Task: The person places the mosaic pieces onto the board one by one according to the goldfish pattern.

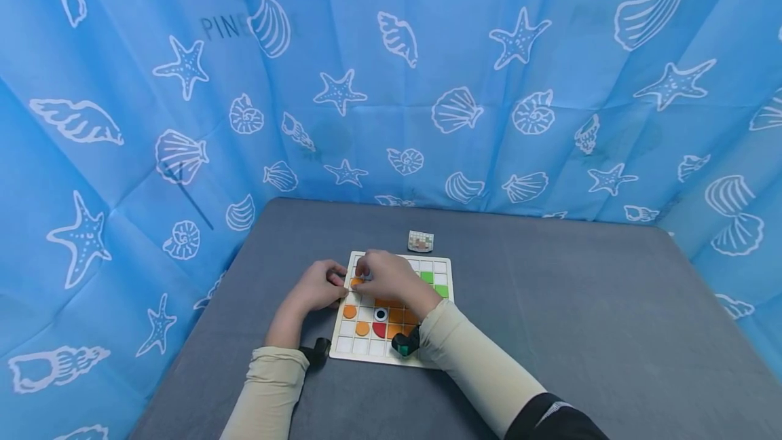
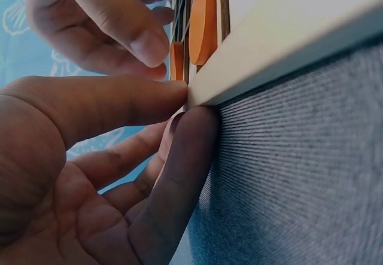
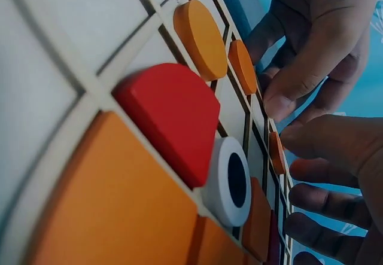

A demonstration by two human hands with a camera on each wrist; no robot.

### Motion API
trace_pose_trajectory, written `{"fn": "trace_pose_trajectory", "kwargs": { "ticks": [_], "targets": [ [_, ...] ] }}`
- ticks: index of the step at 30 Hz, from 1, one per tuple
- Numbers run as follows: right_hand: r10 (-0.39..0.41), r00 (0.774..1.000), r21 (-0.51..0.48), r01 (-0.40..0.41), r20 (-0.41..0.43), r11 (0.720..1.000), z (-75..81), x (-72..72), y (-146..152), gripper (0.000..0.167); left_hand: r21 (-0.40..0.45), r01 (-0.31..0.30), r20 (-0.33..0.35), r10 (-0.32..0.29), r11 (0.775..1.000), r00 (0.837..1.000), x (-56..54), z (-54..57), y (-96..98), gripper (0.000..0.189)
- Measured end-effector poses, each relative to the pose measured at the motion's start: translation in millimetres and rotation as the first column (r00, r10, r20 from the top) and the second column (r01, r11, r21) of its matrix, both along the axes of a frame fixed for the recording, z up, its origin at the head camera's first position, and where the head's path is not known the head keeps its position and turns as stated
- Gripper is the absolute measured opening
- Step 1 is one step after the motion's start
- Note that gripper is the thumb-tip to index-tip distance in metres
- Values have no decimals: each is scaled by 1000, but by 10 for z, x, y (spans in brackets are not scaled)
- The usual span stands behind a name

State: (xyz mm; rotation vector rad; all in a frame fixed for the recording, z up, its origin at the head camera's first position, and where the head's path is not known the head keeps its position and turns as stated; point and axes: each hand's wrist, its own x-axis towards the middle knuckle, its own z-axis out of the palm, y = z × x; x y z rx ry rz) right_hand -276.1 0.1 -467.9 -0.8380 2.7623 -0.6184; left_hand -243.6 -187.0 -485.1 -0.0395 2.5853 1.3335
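Note:
A white gridded puzzle board [image 1: 344, 343] lies on the table with coloured pieces in its squares. My left hand [image 1: 318, 286] is at the board's left edge, its thumb and index finger pinching the rim [image 2: 239, 55]. My right hand [image 1: 387, 277] reaches over the upper left of the board. Its thumb and a fingertip are at opposite sides of an orange disc [image 3: 276, 152], which sits at the board's surface. Other orange discs [image 1: 349, 312] are near the left side. A red quarter-round piece [image 3: 173, 118] lies beside a white ring piece with a black centre [image 3: 230, 181].
Behind the board is a small patterned card [image 1: 420, 241]. Green pieces [image 1: 441, 290] lie at the board's right side, orange squares [image 1: 396, 316] near its middle. The grey table [image 1: 580, 318] extends to the right; a blue shell-print curtain [image 1: 403, 107] hangs behind.

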Motion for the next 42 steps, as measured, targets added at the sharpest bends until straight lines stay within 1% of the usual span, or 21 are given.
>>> {"fn": "trace_pose_trajectory", "kwargs": {
  "ticks": [9, 17, 23, 29, 32, 38, 42],
  "targets": [
    [15, 1000, 2, -15, 2, 1000, -17, -6, 2, 15, 2, 0, 1, 0, 1000, 1000, 3, 1, 8, 38],
    [14, 1000, 16, -14, 0, 1000, -14, 7, 8, 15, 4, -2, 7, 2, 1000, 1000, 26, 16, 34, 39],
    [-7, 1000, -23, 6, -10, 1000, 32, 36, 140, 14, 9, 3, 1, -3, 1000, 1000, 22, 21, 32, 40],
    [-36, 999, -87, 35, -2, 996, 73, 93, 403, 14, 15, -2, 4, 2, 1000, 1000, 22, 19, 22, 40],
    [-55, 998, -142, 52, -23, 989, 78, 145, 591, 14, 13, -13, 5, 13, 1000, 1000, 21, 5, 26, 40],
    [-90, 991, -223, 66, -98, 973, 101, 317, 1088, 15, 6, -6, 3, 6, 1000, 1000, 28, -3, 29, 41],
    [-127, 980, -228, 90, -152, 970, 144, 405, 1441, 14, -2, -5, -3, 5, 1000, 1000, 16, 0, 29, 42]
  ]
}}
